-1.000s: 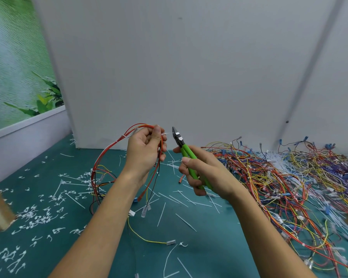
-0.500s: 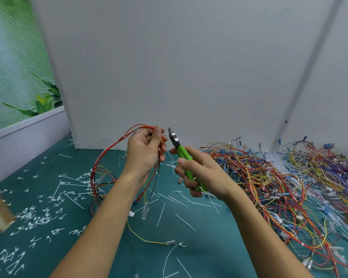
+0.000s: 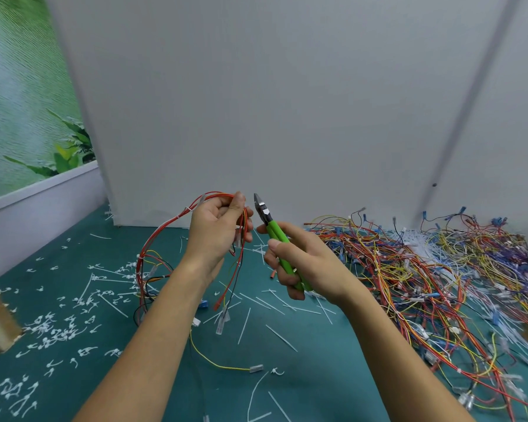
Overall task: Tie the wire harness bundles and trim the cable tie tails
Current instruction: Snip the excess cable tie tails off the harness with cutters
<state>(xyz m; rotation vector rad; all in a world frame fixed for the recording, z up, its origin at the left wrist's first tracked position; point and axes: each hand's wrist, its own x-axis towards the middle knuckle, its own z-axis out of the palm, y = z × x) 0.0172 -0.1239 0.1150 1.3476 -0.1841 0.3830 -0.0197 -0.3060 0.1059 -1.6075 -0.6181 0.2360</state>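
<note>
the left hand [image 3: 217,229] is raised above the tabletop [image 3: 302,376], fingers curled round a looped wire bundle [image 3: 168,223] of mostly red wires that hangs down to the teal surface. the right hand [image 3: 308,263] grips the green handles of the cutters [image 3: 272,226], whose metal tip points up just beside the left thumb; whether it touches a tie tail is too fine to tell. a pile of loose wires [image 3: 424,269] lies to the right, and white tie offcuts [image 3: 58,327] litter the left.
</note>
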